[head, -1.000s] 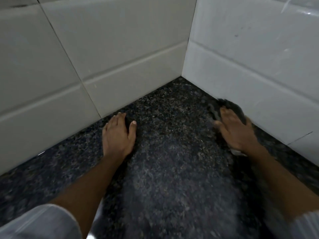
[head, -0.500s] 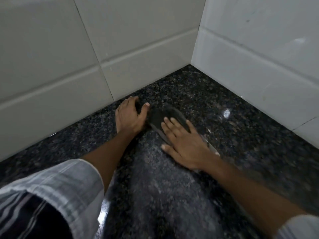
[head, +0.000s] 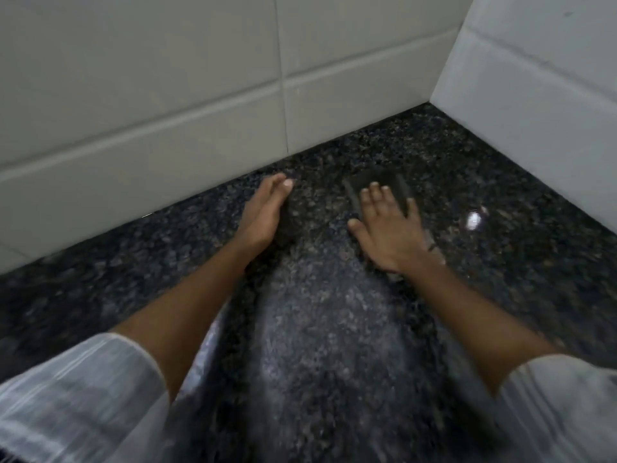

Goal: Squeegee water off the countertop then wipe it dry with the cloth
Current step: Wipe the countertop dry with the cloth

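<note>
On the speckled worktop [head: 334, 329] two hands lie flat: the right hand [head: 389, 228], fingers spread, presses one dark cloth [head: 377, 180]; the left hand [head: 263, 212] holds nothing.

- Dark speckled granite countertop [head: 334, 345]: runs into a corner formed by pale tiled walls [head: 167, 95]; a bright glare spot shows to the right of the right hand [head: 390, 228].
- Dark grey cloth [head: 377, 180]: lies flat on the countertop under the right hand's spread fingers, its far edge showing beyond the fingertips.
- Left hand [head: 263, 212]: rests palm-down on the stone, apart from the cloth, near the back wall.
</note>
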